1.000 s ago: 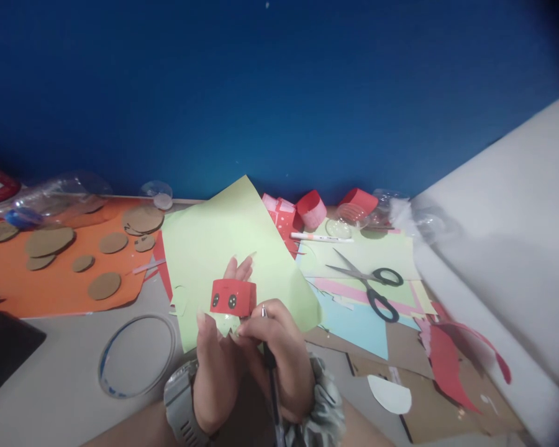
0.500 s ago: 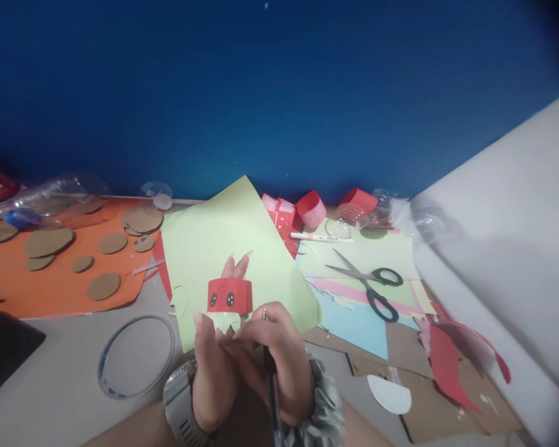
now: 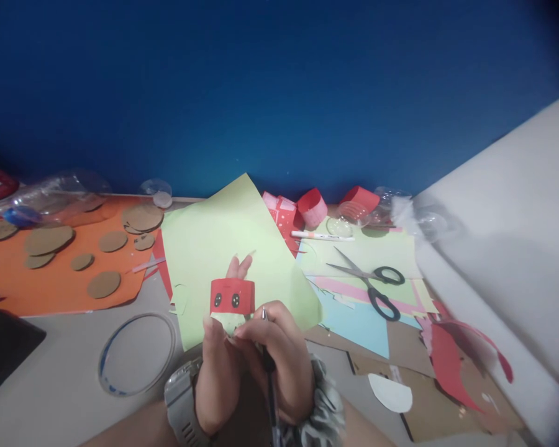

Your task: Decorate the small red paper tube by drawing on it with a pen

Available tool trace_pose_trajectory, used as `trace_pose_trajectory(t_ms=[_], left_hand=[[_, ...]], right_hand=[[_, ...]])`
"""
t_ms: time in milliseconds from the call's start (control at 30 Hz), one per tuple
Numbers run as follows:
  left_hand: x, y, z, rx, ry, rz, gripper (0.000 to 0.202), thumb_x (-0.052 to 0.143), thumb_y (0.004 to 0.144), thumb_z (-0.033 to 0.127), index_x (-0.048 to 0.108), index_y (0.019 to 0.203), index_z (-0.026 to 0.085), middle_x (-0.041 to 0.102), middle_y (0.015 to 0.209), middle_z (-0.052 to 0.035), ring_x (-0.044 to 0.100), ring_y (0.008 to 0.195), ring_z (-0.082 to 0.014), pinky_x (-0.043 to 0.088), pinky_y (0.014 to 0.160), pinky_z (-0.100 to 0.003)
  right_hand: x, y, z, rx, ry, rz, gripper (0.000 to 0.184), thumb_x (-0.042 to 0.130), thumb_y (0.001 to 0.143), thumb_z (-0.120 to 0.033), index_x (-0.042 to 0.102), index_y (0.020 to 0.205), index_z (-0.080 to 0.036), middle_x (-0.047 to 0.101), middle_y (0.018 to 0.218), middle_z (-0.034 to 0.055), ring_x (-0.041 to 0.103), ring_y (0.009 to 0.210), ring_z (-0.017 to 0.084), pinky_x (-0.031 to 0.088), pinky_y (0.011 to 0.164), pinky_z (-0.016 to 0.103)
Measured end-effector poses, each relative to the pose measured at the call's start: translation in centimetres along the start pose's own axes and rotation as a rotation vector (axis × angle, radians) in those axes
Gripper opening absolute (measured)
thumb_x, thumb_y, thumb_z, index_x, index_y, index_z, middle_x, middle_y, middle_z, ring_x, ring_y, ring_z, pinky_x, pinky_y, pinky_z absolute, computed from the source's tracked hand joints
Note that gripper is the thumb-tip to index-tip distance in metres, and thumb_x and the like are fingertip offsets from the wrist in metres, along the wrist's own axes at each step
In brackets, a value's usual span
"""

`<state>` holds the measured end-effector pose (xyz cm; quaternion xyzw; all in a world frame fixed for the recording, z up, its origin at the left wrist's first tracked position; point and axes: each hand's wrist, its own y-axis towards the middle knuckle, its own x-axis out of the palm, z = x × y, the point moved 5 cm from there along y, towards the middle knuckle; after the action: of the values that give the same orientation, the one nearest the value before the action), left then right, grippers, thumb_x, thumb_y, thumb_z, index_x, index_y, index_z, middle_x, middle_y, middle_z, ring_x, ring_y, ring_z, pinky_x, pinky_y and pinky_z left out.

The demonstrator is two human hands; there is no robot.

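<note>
A red paper ring (image 3: 233, 292) with two black drawn eyes is in my left hand (image 3: 218, 385), which wears a grey watch. Two fingers of that hand poke up through the ring, and the thumb presses along its lower left. Across the ring's lower front lies a pale green paper piece (image 3: 228, 324) with small dark marks. The fingertips of my right hand (image 3: 282, 357) pinch at this piece's right side. A pen (image 3: 270, 372) rests in the same hand, tip upward, running down past the palm. A grey scrunchie circles the right wrist.
Light green paper (image 3: 223, 242) lies behind my hands. Black-handled scissors (image 3: 370, 279), a white marker (image 3: 323, 236) and paper scraps sit to the right. On the left are cardboard discs (image 3: 49, 241) on orange paper (image 3: 135, 279), a tape ring (image 3: 103, 366) and a black phone-like object (image 3: 9, 347).
My left hand and the red paper ring have shifted slightly to the right. My right fingertips stay at the pale green piece, and the pen stays in that hand.
</note>
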<state>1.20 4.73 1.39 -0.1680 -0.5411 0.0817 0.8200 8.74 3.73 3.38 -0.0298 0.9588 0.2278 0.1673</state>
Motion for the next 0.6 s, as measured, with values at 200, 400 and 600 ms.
trace_pose_trajectory(t_ms=[200, 400, 600], left_hand=[[0.40, 0.20, 0.00, 0.039, 0.056, 0.004, 0.064, 0.057, 0.082, 0.056, 0.052, 0.138, 0.025, 0.058, 0.138, -0.0048, 0.049, 0.132, -0.0289, 0.042, 0.110, -0.036], [0.21, 0.16, 0.33, 0.055, 0.100, 0.025, 0.064, 0.053, 0.084, 0.060, 0.052, 0.137, 0.025, 0.058, 0.138, -0.0043, 0.045, 0.135, -0.0285, 0.037, 0.114, -0.037], [-0.19, -0.03, 0.37, 0.066, 0.121, -0.013, 0.064, 0.049, 0.087, 0.058, 0.044, 0.143, 0.028, 0.049, 0.148, -0.0018, 0.031, 0.145, -0.0266, 0.024, 0.121, -0.038]], right_hand=[[0.11, 0.04, 0.06, 0.030, 0.005, 0.000, 0.007, 0.061, 0.087, -0.017, 0.064, 0.087, -0.023, 0.052, 0.074, 0.0007, 0.052, 0.058, 0.012, 0.042, 0.049, 0.023], [0.03, -0.04, 0.16, -0.014, -0.031, -0.065, 0.012, 0.058, 0.088, -0.013, 0.063, 0.091, -0.023, 0.050, 0.077, 0.0002, 0.054, 0.061, 0.012, 0.043, 0.050, 0.022], [-0.41, 0.19, 0.13, -0.097, 0.024, -0.052, 0.027, 0.063, 0.081, -0.012, 0.060, 0.105, -0.025, 0.054, 0.088, 0.0019, 0.059, 0.072, 0.015, 0.050, 0.059, 0.026]])
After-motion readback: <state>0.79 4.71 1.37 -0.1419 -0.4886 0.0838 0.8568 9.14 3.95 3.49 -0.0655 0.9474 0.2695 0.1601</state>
